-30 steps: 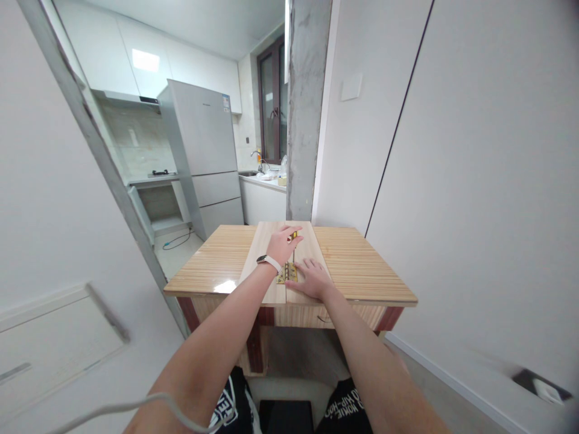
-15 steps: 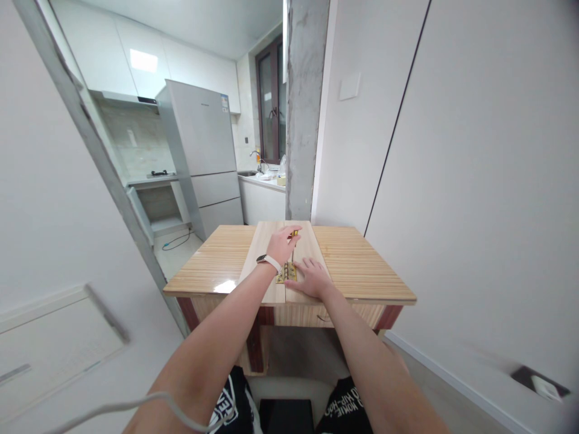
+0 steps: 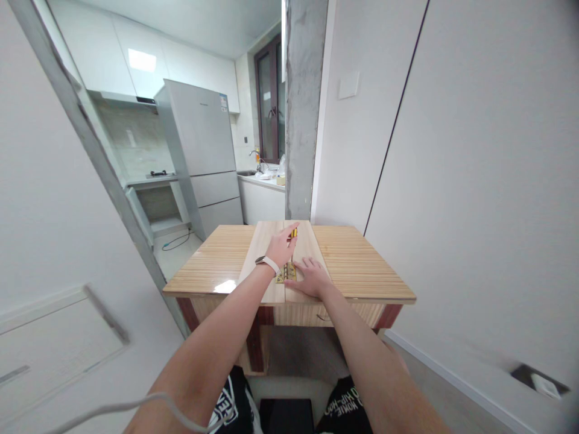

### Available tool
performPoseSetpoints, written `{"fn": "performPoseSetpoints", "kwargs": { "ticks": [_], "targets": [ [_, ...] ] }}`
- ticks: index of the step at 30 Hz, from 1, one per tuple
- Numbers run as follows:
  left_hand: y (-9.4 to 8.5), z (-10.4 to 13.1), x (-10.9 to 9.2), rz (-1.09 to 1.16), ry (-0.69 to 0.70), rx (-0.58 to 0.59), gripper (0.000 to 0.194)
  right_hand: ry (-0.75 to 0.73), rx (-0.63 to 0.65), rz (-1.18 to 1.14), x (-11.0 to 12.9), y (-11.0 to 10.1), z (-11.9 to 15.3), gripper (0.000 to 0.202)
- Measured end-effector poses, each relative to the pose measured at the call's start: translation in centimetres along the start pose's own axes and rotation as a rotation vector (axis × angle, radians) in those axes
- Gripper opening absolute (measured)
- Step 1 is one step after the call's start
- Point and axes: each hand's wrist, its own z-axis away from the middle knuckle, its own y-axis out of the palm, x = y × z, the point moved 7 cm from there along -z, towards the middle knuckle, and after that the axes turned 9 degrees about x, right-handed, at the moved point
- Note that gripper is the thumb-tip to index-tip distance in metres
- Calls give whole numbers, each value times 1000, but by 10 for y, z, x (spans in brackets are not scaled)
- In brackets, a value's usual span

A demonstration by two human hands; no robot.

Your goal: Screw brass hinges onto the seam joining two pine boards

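Two pale wooden boards (image 3: 265, 241) lie side by side on the striped table (image 3: 357, 259). A brass hinge (image 3: 286, 273) spans the seam between them near the front. My left hand (image 3: 281, 244) has its fingers around the yellow and black handle of a screwdriver (image 3: 294, 232), which stands upright with its shaft down at the hinge. My right hand (image 3: 310, 276) rests on the right board, fingers spread beside the shaft and thumb at the hinge's right edge. Whether it pinches anything small is too tiny to tell.
A drawer with a dark handle (image 3: 322, 318) is under the tabletop. Behind the table stand a grey pillar (image 3: 301, 120) and a fridge (image 3: 208, 132). A pale cable (image 3: 154, 396) crosses my left forearm at the lower left.
The fingers of my left hand have shifted slightly around the screwdriver handle, showing more of its yellow. My right hand has stayed in place.
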Motion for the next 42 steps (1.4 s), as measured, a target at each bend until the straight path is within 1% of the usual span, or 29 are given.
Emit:
{"fn": "performPoseSetpoints", "kwargs": {
  "ticks": [2, 5, 8, 10, 12, 15, 20, 24, 27, 32, 37, 42],
  "targets": [
    [-2, 1, -1, -6, -20, -8, 49, -2, 6, -2, 0, 0, 0, 101],
    [-7, 0, -3, -72, -43, -29, 43, 2, 16, -5, 0, 0, 0, 101],
    [-9, -1, -3, -107, -35, -52, 39, -4, 4, -4, -1, 1, 0, 101],
    [-9, -1, -2, -93, -6, -64, 40, -9, -10, -2, -2, 1, 0, 101],
    [-7, -1, -1, -59, 26, -71, 45, -7, -18, 1, -2, 2, -1, 101],
    [-6, -1, 3, -1, 36, -72, 50, -4, -20, 4, -4, 4, -2, 100],
    [-7, 0, 2, 37, 13, -62, 43, -17, -32, 9, -4, 4, -2, 98],
    [-9, 0, -1, -15, -9, -53, 33, -19, -15, 9, -3, 4, -2, 98],
    [-9, 0, -3, -59, 10, -66, 38, -11, -11, 9, -3, 4, -2, 100],
    [-7, -1, -1, -19, 46, -69, 46, -11, -24, 11, -2, 4, -1, 101],
    [-7, -1, -2, -21, 34, -59, 44, -15, -33, 12, -1, 1, 0, 100],
    [-7, 0, -7, -77, 36, -34, 35, -12, -10, 11, 0, 0, -1, 100]
  ]
}}
